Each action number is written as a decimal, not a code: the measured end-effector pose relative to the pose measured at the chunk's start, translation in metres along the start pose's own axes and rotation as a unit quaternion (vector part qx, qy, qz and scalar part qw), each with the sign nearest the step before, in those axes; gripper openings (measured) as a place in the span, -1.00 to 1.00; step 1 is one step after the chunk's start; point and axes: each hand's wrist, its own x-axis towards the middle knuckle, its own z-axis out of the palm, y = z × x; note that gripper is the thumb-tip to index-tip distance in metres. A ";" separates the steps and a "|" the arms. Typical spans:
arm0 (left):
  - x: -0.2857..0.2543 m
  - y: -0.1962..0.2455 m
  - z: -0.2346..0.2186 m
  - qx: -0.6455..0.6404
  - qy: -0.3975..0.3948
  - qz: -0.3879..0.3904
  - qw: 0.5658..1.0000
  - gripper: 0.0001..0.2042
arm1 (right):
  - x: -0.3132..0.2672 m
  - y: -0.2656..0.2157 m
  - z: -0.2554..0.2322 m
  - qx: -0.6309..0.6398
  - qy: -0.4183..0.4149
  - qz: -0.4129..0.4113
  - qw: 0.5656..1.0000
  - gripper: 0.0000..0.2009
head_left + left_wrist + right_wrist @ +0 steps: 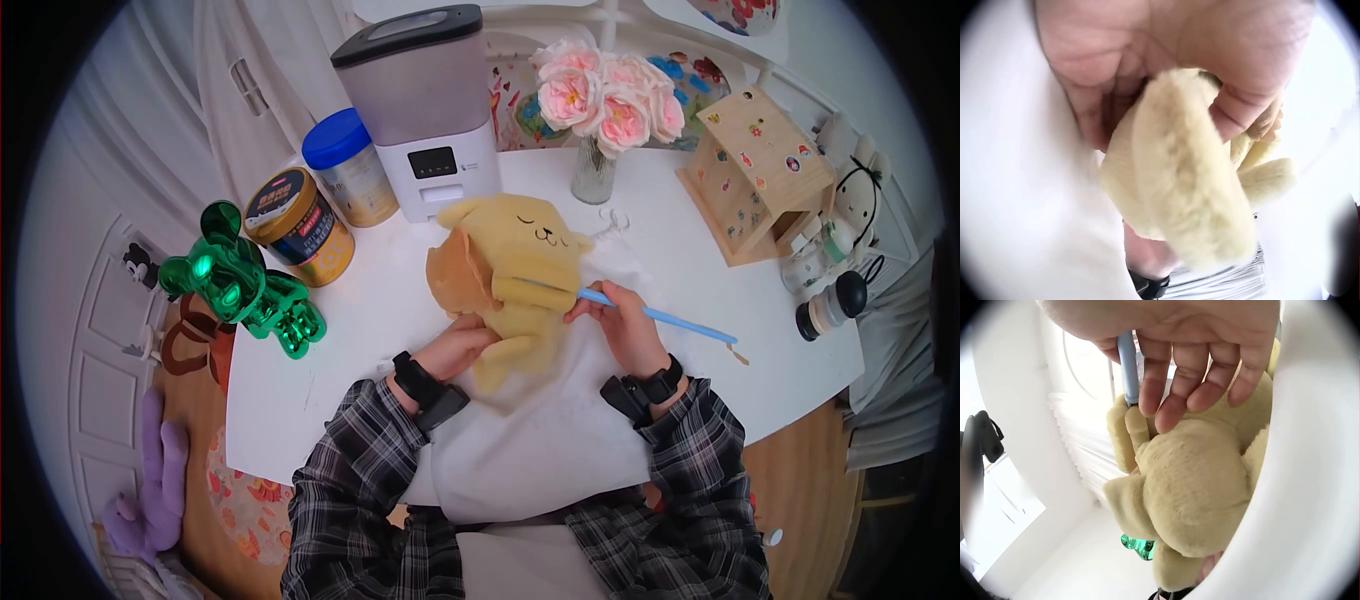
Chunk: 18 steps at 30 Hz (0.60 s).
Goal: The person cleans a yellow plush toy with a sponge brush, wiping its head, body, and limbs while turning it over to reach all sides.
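Yellow plush toy (535, 262), near part gripped by left hand (455, 347); blue stick (668, 319) at right, pinched by right hand (630, 328).

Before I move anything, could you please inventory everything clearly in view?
plush: 1, yellow, centre
floppy piece: 1, brown, against plush
stick: 1, blue, by plush
dispenser: 1, grey-white, table back
tub: 1, blue-lidded, beside dispenser
can: 1, black-gold, beside tub
figurine: 1, green, left
roses: several, pink, in vase
vase: 1, clear, back
toy house: 1, tan, right
doll: 1, white, beside house
bottle: 1, black-capped, right
stuffed toy: 1, purple, lower left
table: 1, white, underneath
wristbands: 2, black, wrists
sleeves: 2, plaid, arms
left fingers: 1 set, holding plush
right fingers: 1 set, holding stick
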 end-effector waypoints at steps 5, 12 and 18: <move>-0.003 0.008 -0.007 0.110 0.016 -0.020 0.994 -0.58 | 0.003 0.009 -0.010 0.050 -0.008 0.020 0.999 -0.57; -0.010 0.022 -0.015 0.168 0.050 -0.001 0.984 -0.52 | 0.004 0.012 -0.009 -0.023 -0.028 -0.002 0.999 -0.60; -0.012 0.033 -0.011 0.161 0.071 0.023 0.984 -0.47 | 0.002 0.000 0.013 0.087 0.003 0.044 0.995 -0.61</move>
